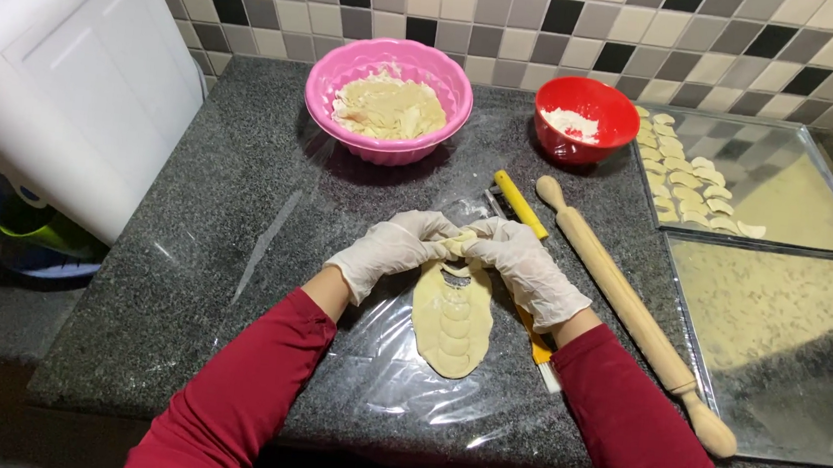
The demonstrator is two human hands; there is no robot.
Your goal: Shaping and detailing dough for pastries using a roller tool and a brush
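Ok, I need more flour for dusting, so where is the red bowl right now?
In the head view the red bowl sits at the back right of the counter, between the pink bowl and the upper metal tray.

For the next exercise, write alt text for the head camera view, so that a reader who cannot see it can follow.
Two gloved hands, left hand and right hand, pinch a small dough piece above a rolled dough sheet scored with crescents, on plastic film over a dark granite counter. A rolling pin lies to the right, beside metal trays; a pink bowl and a red bowl stand behind.
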